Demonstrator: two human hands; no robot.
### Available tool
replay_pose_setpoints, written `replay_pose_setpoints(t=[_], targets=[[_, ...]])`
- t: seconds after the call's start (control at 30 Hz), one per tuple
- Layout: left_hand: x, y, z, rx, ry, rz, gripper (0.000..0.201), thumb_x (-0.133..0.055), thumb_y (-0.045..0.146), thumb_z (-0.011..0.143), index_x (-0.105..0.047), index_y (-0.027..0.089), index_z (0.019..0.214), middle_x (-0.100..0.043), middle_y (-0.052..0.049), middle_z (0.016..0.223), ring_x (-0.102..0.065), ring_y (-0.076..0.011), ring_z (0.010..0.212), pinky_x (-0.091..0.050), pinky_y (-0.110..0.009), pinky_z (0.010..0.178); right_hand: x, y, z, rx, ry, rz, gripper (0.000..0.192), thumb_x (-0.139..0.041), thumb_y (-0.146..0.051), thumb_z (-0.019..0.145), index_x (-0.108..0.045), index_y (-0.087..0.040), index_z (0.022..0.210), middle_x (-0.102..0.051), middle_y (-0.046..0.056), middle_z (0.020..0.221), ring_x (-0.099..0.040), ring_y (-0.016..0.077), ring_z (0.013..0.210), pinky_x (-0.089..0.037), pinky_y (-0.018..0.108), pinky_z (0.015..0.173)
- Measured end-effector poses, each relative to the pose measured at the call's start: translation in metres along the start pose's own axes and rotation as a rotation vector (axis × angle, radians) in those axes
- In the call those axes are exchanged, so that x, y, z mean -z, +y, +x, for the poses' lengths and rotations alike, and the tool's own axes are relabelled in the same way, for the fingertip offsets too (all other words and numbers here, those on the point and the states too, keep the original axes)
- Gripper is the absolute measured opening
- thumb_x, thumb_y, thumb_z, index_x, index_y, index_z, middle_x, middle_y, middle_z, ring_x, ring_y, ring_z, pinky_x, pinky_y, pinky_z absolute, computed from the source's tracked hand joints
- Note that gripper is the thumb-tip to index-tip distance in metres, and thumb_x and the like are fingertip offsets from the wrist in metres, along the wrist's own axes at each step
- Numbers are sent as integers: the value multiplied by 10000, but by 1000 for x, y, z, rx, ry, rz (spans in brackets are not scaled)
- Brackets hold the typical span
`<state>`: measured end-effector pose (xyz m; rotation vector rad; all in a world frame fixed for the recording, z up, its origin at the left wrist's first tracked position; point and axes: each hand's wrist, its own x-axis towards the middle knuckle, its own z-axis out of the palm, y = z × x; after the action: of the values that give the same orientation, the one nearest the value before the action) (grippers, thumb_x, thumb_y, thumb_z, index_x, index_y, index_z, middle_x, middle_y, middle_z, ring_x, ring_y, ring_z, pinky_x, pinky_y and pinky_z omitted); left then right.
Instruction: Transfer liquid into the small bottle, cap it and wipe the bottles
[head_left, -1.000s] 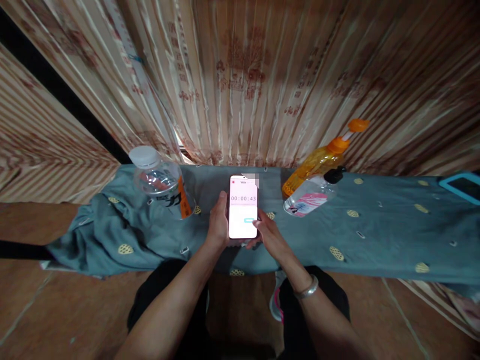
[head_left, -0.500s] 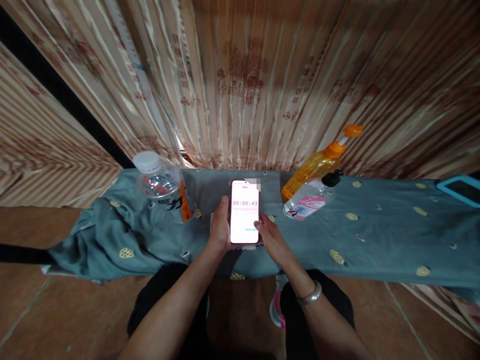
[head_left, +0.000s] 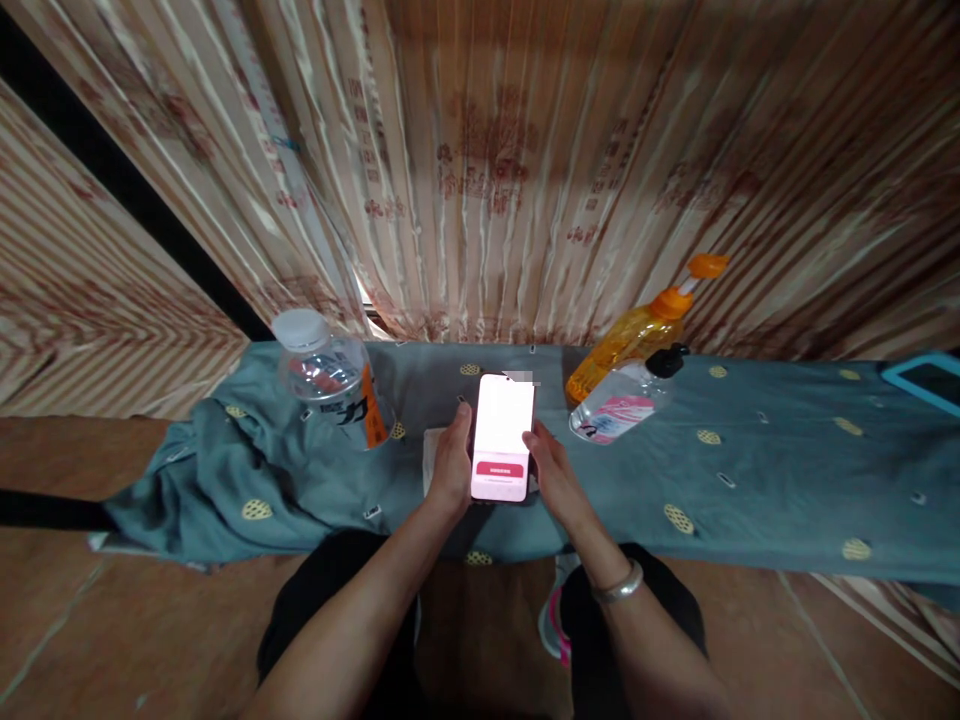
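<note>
The phone (head_left: 502,437), its screen glowing white with a red bar near the bottom, stood tilted over the cloth-covered desk (head_left: 750,470), grasped along its edges by the fingers of the left hand (head_left: 452,466) and right hand (head_left: 551,472). A clear bottle (head_left: 330,378) stood to its left; an orange bottle (head_left: 637,328) and a pump bottle (head_left: 622,402) stood to its right. The screen text was unreadable, and a blue-edged object (head_left: 926,378) was cut off.

The phone (head_left: 502,437) screen has switched from a running timer to a red button.
</note>
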<state>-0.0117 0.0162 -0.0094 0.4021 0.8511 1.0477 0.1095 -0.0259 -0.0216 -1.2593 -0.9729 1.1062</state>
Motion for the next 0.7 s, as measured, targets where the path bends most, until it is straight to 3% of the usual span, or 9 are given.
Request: replay_pose_setpoints(t=[0.23,0.47,0.7], targets=[[6,-14,1,-72,-20,140,607,-712,656,746,-724,117,1026,-794,-117,895,-753,-307,894,-569,-378,828,2,-6,8,-5,95,56,286,-599,-486,801,-641,-237,936,-758,37,885,-693,276,908,-512,377,788],[7,-25,0,-80,-35,183,596,-707,653,755,-724,128,1038,-793,-117,942,-744,-302,921,-551,-383,859,4,-7,13,-42,111,162,307,-633,-477,747,-625,-227,925,-748,14,803,-691,240,751,-506,344,687],[5,-26,-2,-46,-50,177,576,-695,663,759,-728,151,1023,-792,-94,973,-738,-280,957,-545,-356,887,1,-3,17,-55,155,209,298,-595,-496,722,-626,-235,864,-710,-4,740,-677,239,751,-498,336,675]])
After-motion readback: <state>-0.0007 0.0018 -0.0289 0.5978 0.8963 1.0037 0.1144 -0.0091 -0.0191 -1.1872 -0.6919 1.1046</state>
